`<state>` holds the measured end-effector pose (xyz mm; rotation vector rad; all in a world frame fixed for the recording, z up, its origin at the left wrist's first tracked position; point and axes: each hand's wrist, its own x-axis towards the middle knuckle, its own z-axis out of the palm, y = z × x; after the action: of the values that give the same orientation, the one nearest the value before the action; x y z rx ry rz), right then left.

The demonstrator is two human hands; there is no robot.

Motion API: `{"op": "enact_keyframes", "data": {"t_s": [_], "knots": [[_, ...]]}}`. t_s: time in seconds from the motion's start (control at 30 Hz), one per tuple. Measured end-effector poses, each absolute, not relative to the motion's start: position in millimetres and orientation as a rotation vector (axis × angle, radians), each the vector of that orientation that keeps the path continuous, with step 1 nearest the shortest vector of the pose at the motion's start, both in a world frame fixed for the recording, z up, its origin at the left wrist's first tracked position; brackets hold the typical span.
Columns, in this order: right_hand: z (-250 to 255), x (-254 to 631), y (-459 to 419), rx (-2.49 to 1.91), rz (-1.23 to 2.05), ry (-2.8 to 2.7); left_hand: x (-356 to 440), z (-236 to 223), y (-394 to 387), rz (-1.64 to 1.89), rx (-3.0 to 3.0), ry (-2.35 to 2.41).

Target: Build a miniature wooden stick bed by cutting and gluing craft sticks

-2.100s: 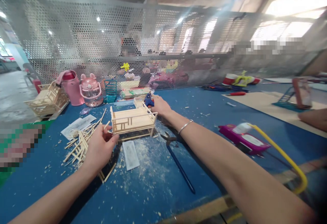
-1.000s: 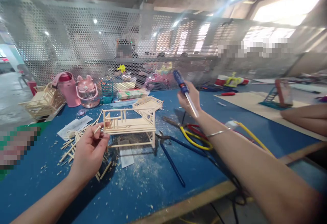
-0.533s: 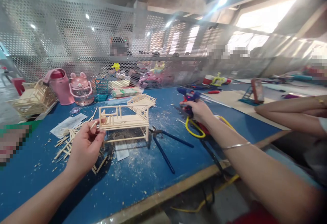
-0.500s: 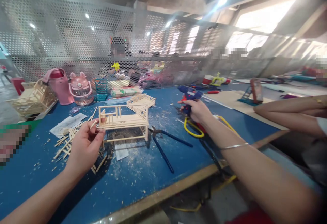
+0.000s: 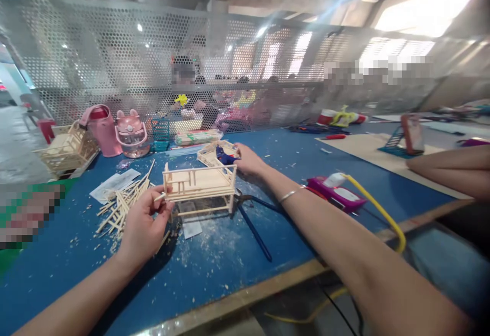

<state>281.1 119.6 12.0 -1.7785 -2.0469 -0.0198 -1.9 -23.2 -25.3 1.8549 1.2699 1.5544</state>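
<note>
My left hand [image 5: 143, 226] pinches a short stick [image 5: 161, 196] at the left end of the little wooden frame [image 5: 199, 185], grip clenched on that stick. My right hand [image 5: 248, 160] reaches past the frame's far right corner and closes around a blue glue gun [image 5: 225, 157]. The blue desk [image 5: 229, 259] has open room in front of me, dusty with shavings, down to its wooden edge. To the left lies a loose pile of sticks [image 5: 122, 203]; blue pliers [image 5: 254, 223] lie just right of the frame, and a pink packet [image 5: 337, 195] farther right. The frame stands upright on its legs, long axis running left to right across me. It is pale wood, a flat deck with low rails on thin posts.
</note>
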Motion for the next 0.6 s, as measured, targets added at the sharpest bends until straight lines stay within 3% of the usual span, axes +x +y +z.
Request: {"op": "enact_keyframes", "data": {"t_s": [0.1,0.13,0.23,0.43,0.6], "knots": [[29.6,316.6,85.4,-1.998,-0.191,-1.925,-3.1,-22.4,-21.8,1.569,1.866,1.280],[34.6,329.5,71.0,-2.278,-0.239,-1.930,-3.5,-21.4,-21.1,1.569,1.862,1.284],[38.7,358.1,29.6,-2.542,-0.111,-1.947,-4.2,-19.7,-18.9,1.558,1.827,1.287],[19.4,358.3,2.9,-2.555,-0.097,-1.948,-4.8,-19.7,-17.5,1.544,1.802,1.266],[36.1,350.3,3.9,-2.450,-0.098,-1.932,-5.5,-17.5,-19.3,1.529,1.802,1.288]]}}
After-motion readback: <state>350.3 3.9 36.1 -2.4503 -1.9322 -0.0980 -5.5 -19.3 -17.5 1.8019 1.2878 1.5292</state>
